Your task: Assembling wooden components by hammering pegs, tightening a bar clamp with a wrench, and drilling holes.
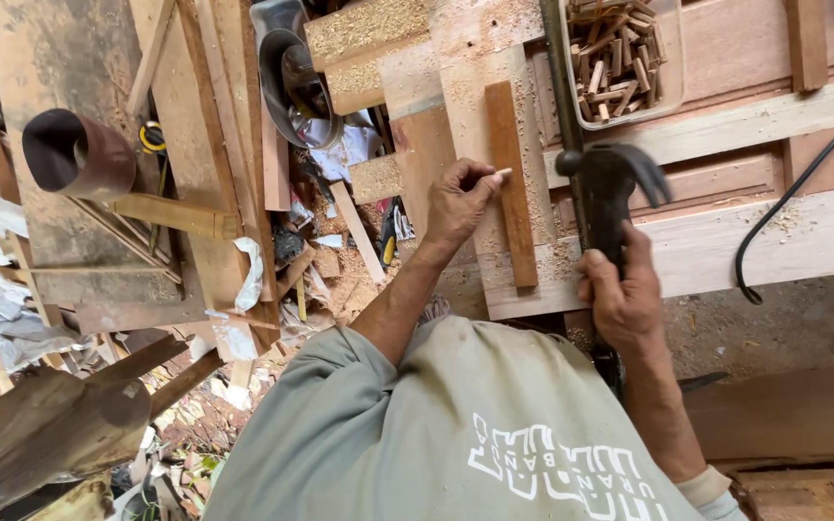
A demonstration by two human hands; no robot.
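Observation:
My left hand (458, 200) pinches a small pale peg (502, 174) and holds its tip against a narrow brown wood strip (512, 183). The strip lies upright across a pale wooden board (465, 106) dusted with sawdust. My right hand (622, 301) grips the handle of a black claw hammer (613, 176). The hammer's head hovers just right of the strip, level with the peg. My grey shirt fills the bottom of the view.
A clear plastic tub (620, 58) of small wooden pieces stands at the top right. A black cable (782, 205) loops over pale planks on the right. Left of the board lie scrap wood, a dark pipe section (79, 154), a metal vessel (293, 85) and crumpled paper.

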